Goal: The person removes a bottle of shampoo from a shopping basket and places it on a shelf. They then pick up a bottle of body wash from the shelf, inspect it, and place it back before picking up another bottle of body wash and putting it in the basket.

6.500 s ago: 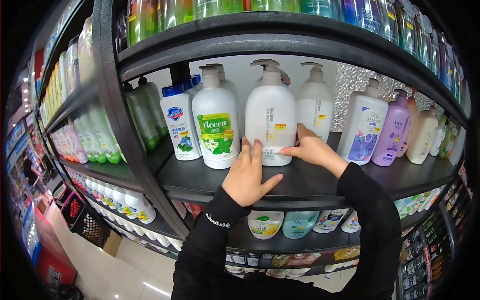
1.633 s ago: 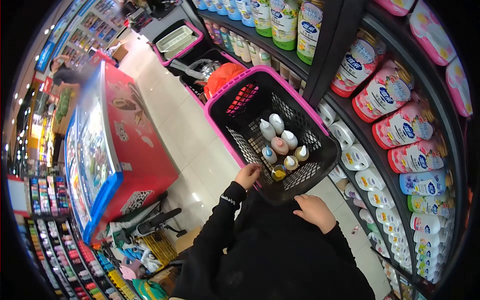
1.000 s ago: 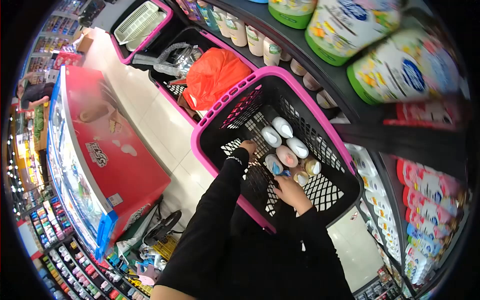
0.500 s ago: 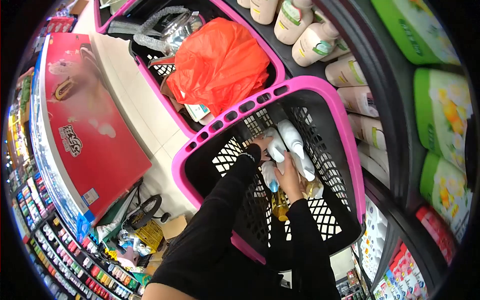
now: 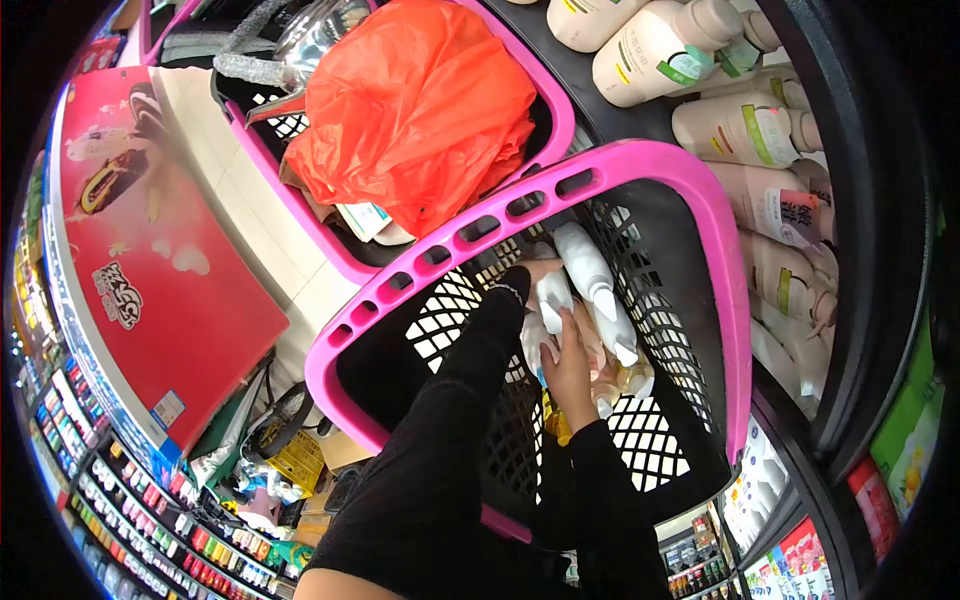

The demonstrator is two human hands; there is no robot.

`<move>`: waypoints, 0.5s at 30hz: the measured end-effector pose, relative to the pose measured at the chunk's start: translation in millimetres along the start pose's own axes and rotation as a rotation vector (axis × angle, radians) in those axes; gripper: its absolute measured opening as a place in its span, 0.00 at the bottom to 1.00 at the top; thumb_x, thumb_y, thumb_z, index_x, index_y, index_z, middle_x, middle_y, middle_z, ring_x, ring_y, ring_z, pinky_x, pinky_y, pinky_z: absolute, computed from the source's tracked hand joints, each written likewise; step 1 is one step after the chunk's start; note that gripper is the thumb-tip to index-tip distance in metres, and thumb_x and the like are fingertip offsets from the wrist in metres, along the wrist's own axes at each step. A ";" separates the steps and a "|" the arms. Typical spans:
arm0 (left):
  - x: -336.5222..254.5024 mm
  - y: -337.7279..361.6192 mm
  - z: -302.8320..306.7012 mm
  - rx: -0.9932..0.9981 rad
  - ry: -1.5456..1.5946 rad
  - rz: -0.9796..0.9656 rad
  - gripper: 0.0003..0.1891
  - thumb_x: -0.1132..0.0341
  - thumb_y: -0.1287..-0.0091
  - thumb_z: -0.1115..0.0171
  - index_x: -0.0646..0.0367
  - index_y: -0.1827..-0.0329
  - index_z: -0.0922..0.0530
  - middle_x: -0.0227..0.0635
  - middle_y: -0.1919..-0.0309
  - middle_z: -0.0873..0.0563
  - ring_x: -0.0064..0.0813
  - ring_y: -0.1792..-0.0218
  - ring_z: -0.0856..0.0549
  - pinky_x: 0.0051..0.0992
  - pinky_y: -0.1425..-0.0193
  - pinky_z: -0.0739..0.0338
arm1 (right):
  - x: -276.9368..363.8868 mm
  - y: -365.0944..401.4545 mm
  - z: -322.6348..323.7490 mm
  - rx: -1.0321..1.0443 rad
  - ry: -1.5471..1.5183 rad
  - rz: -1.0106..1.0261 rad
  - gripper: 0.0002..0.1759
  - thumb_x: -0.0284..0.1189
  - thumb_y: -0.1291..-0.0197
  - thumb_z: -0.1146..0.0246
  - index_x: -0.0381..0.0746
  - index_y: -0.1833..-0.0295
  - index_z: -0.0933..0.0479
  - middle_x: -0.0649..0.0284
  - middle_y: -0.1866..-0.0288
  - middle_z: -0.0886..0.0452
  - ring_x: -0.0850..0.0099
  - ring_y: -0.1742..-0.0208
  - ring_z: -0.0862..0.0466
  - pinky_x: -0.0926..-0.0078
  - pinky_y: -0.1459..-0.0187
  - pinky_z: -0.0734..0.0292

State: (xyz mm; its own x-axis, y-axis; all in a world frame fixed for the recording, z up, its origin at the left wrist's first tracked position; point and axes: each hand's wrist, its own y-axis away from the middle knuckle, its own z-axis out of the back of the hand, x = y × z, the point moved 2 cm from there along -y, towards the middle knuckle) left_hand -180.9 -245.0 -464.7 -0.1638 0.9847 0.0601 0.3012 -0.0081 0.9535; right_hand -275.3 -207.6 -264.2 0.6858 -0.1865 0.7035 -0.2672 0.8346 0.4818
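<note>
White bottle [image 5: 553, 298] sits inside our pink-rimmed basket [image 5: 690, 168], in the cluster of bottles toward the far wall, and both our hands are at it. We see it mostly from above, with its top toward us. Our left hand [image 5: 543, 270] reaches down at its far side, the bracelet [image 5: 508, 292] showing at the wrist; most of those fingers are hidden, so we cannot tell whether that grip is closed. Our right hand [image 5: 570, 372] comes in from the near side, its fingers against the bottle; whether this grip is clasped round it or only resting there, we cannot tell.

Just to the right of it we have a second white pump bottle [image 5: 580, 255], tilted along the basket wall. A pinkish bottle [image 5: 596, 352] is just beside our right hand, and a yellow bottle [image 5: 557, 422] lies partly covered by our right wrist.

Beyond our basket stands another basket [image 5: 563, 108] with a pink rim, carrying a red plastic bag [image 5: 420, 110] and something shiny and silver [image 5: 318, 42]. On our right, beige bottles [image 5: 650, 58] line a black shelf [image 5: 640, 125]; on our left is a red chest [image 5: 175, 285] printed with pictures.
</note>
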 end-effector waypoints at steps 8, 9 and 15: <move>16.5 40.1 2.7 -0.044 0.280 -0.235 0.18 0.65 0.44 0.42 0.54 0.49 0.29 0.40 0.61 0.19 0.37 0.66 0.18 0.38 0.67 0.20 | -2.6 5.4 -6.4 0.006 0.038 -0.025 0.31 0.16 0.52 0.44 0.33 0.39 0.44 0.44 0.40 0.36 0.51 0.40 0.34 0.64 0.42 0.37; 17.8 51.8 0.6 -0.101 0.457 -0.366 0.20 0.68 0.45 0.43 0.55 0.47 0.31 0.41 0.60 0.20 0.37 0.66 0.18 0.38 0.66 0.20 | -4.3 8.3 -7.4 -0.002 0.037 -0.026 0.31 0.16 0.52 0.44 0.33 0.39 0.44 0.44 0.40 0.36 0.51 0.40 0.34 0.64 0.42 0.37; 33.5 78.0 9.0 -0.056 0.406 -0.307 0.32 0.71 0.45 0.44 0.54 0.35 0.44 0.45 0.53 0.23 0.41 0.60 0.19 0.39 0.61 0.22 | 11.9 24.2 -4.0 0.028 0.063 0.087 0.33 0.17 0.56 0.41 0.33 0.40 0.42 0.46 0.41 0.34 0.52 0.40 0.33 0.64 0.42 0.35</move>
State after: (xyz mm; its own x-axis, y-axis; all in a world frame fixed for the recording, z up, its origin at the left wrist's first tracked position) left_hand -154.4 -211.1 -391.0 -0.5916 0.7962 -0.1266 0.1327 0.2510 0.9589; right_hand -270.8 -187.5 -246.2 0.6998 -0.0801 0.7098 -0.3460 0.8313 0.4350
